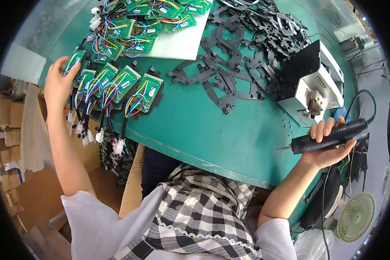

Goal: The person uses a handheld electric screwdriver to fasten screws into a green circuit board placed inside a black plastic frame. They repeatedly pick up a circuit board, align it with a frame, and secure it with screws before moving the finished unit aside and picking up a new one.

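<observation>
At the table's left edge my left hand (60,83) is closed round a green circuit board (75,60), its thumb and fingers on the sides. Beside it stands a row of several wired boards (149,93) on black plastic frames, with cables and white connectors (118,146) hanging over the front edge. On the right, my right hand (327,149) grips a black electric screwdriver (344,135). Its thin bit (282,148) points left over the table, touching nothing. A cord loops up from the tool's back end.
More wired boards (138,43) are heaped on a white sheet (177,48) at the far left. Black plastic frames (229,82) pile up at the far middle. A white and black screw feeder (310,93) stands right, small screws (290,123) scattered beside it. A fan (355,216) stands lower right.
</observation>
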Demonstrator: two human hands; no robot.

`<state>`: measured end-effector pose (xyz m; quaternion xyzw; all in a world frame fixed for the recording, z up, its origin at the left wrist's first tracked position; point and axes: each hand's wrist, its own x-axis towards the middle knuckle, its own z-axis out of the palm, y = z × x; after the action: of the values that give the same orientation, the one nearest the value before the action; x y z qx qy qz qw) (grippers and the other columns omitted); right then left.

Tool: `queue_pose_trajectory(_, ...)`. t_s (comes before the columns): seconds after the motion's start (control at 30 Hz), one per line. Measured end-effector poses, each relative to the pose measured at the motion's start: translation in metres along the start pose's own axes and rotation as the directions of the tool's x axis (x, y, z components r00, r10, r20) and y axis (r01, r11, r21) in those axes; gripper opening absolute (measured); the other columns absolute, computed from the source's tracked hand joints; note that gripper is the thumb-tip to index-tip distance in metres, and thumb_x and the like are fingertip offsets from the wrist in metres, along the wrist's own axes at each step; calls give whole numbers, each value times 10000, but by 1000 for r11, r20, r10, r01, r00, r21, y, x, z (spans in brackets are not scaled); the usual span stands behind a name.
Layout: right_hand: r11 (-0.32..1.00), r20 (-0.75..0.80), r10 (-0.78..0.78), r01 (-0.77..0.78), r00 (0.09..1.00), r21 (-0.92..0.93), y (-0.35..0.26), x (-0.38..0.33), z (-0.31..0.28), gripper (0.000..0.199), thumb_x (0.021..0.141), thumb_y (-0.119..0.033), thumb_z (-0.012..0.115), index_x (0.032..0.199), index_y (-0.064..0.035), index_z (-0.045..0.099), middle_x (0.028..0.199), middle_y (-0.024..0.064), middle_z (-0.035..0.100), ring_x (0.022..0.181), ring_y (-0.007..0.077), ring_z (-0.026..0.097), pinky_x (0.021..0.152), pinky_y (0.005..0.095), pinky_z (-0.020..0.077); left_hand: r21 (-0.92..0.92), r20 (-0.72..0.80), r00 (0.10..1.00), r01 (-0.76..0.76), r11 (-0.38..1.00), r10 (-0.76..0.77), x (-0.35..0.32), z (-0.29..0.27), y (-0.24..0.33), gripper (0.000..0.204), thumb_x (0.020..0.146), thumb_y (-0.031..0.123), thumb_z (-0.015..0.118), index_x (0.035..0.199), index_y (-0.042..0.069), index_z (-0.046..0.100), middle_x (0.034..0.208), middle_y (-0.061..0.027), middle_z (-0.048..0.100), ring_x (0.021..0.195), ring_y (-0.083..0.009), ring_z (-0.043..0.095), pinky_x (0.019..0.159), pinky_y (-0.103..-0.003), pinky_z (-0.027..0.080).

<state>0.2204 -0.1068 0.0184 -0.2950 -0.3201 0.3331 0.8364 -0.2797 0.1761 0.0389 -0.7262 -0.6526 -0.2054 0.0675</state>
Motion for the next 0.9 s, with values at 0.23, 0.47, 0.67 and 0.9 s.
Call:
queue_pose_trajectory(0.23,999,-47,-23,22,999,-34,13,-2,10,634,893,-633,436,1166,-68,524,694,87,483,524,190,472,492,323,367,201,-293,914,-227,953,279,-7,9,14,352,889,339,615,1138,90,621,1153,-134,605,1072,-320,553,943,-397,401)
queue_pose_trajectory(0.47,992,-133,14,3,991,128,24,-3,1,587,901,-584,480,1118,-41,530,852,104,541,593,202,494,497,312,412,-349,133,705,-624,699,696,-37,24,218,267,788,250,690,908,13,660,907,-119,673,901,-292,632,798,-383,471)
queue_pose_trajectory(0.67,982,-61,20,-8,998,188,9,-8,-21,613,929,-585,418,1186,-36,507,811,94,520,563,185,490,482,306,397,-107,534,534,-726,679,655,-33,38,248,324,707,342,738,852,61,670,789,-142,668,781,-316,655,700,-418,507)
queue_pose_trajectory(0.9,987,-55,-4,12,998,161,12,-8,-13,603,928,-576,427,1181,-35,510,770,92,512,534,194,510,472,323,420,-135,157,736,-644,753,658,-28,62,266,192,822,255,623,821,63,640,751,-117,653,710,-309,647,619,-429,490)
